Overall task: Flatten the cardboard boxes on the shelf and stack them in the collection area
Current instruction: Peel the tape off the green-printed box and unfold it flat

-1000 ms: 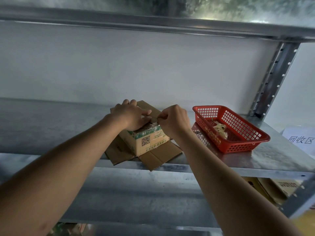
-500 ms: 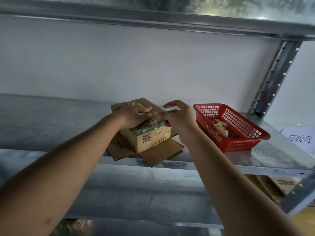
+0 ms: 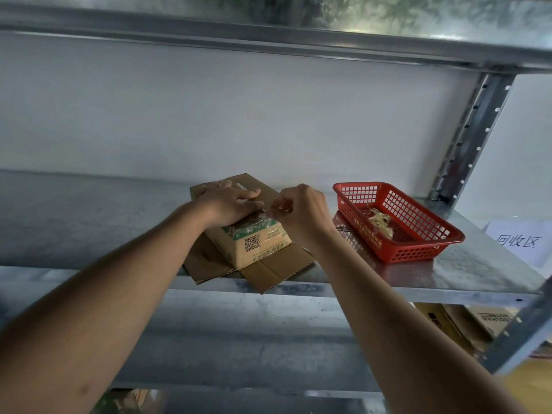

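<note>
On the metal shelf [image 3: 418, 273], a cardboard box [image 3: 257, 243] is held under two bare hands.

The box sits at the shelf's front edge, lower flaps splayed flat. The left hand [image 3: 230, 204] is pressed palm-down on its top, fingers together. At 3 o'clock of it, a strip of clear tape [image 3: 276, 211] is pinched by the right hand [image 3: 301, 210]. A red basket [image 3: 418, 249] stands at 3 o'clock of the box, near it.

Left hand [image 3: 230, 204] flat on box [image 3: 257, 243]; right hand [image 3: 301, 210] pinching tape [image 3: 270, 211].
</note>
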A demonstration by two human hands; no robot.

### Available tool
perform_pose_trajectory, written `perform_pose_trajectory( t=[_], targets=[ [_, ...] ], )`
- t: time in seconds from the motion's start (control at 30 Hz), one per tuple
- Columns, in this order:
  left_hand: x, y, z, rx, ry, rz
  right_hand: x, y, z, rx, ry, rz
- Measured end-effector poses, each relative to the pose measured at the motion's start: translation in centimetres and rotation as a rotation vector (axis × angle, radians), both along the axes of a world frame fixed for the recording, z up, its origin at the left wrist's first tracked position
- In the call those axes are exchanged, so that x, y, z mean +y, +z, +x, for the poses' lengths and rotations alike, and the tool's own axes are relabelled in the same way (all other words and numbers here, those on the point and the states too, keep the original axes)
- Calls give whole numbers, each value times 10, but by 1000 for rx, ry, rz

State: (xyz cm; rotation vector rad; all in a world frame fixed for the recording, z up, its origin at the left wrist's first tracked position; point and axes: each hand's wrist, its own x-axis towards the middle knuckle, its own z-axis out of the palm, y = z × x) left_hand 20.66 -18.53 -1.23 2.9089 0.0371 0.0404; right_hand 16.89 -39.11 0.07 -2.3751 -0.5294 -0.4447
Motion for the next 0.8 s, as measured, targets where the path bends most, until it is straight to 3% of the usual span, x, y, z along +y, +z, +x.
perform_pose_trajectory(
  t=[0.23,0.4,0.53,0.7,0.8],
  targets=[
    [-1,0,0,7,6,16,0,-3,-1,7,33,7],
    [-2,0,-1,14,18,-10,-1,1,0,-48,20,-154],
    [-3,3,-5,13,15,-27,2,1,1,-7,30,-162],
    [-1,2,-5,12,5,-31,-2,0,3,131,138,-17],
    [-3,4,-6,12,-11,-56,-7,0,-1,316,319,249]
  ],
)
